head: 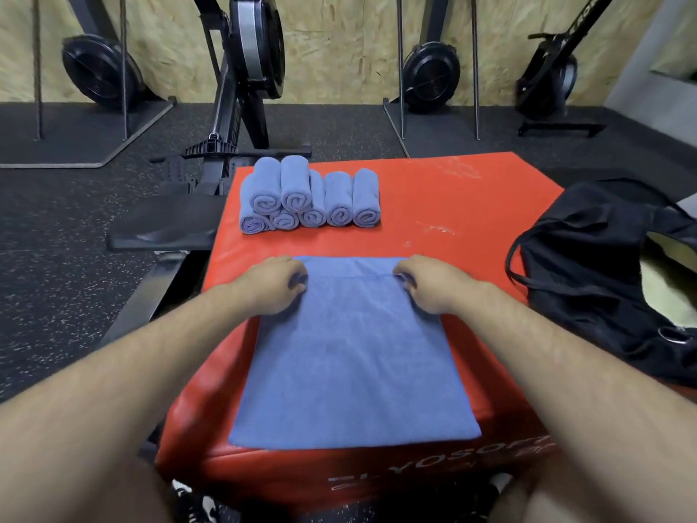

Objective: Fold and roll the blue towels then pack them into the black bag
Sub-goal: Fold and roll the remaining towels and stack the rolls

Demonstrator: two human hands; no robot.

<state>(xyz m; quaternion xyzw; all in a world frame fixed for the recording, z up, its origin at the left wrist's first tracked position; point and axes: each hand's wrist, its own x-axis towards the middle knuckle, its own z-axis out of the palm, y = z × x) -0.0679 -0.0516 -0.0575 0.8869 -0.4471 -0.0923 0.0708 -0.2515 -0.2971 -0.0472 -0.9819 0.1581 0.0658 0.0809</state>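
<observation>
Seven rolled towels (339, 205), one flat towel (350, 352).

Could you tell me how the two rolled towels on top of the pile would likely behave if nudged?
The top rolls are cylinders perched on the lower rolls, so a sideways nudge would probably roll them off. They look like soft cloth, so likely light and squashy. Nothing visibly binds them; a loose lift may unroll them.

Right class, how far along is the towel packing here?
Done: rolled blue towels stacked on the red padded box. In hand: left hand and right hand grip the far edge of the flat blue towel. Left: rolling it, then packing all into the black fabric bag.
</observation>
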